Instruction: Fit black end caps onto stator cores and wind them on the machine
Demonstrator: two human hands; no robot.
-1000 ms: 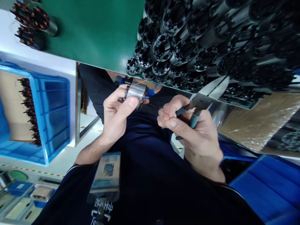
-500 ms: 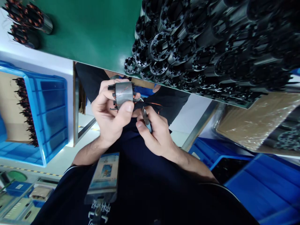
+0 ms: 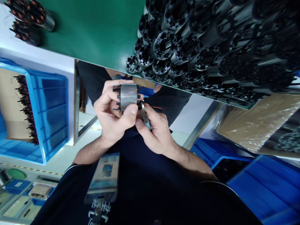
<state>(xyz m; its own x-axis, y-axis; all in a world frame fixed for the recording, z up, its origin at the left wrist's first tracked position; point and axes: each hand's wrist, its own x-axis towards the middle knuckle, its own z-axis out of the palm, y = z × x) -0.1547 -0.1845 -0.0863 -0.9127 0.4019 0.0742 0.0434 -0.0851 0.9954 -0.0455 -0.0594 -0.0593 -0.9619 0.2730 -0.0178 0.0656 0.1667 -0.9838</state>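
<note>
In my left hand (image 3: pixel 110 112) is a metal stator (image 3: pixel 128 94) with black slot pieces and copper windings at its ends; my thumb presses its lower side and my fingers wrap behind it. My right hand (image 3: pixel 157 131) grips small cutters (image 3: pixel 144 116), whose metal tip touches or nearly touches the stator's right end. A thin copper wire (image 3: pixel 153 107) stretches right from that end, over my right index finger. Both hands are in front of my dark shirt, just below the green table's edge.
Many unwound stator cores (image 3: pixel 165 45) crowd the right of the green table (image 3: pixel 93 31). Wound stators (image 3: pixel 37 15) stand at its far left. A blue crate (image 3: pixel 51 106) with wound parts is at left, blue bins (image 3: pixel 264 187) at lower right. A person's dark-clothed legs show beyond the table edge.
The stator and my left hand have shifted slightly right. The cutters' tip has come up against or very near the stator's right end, and the wire now runs straighter to the right.
</note>
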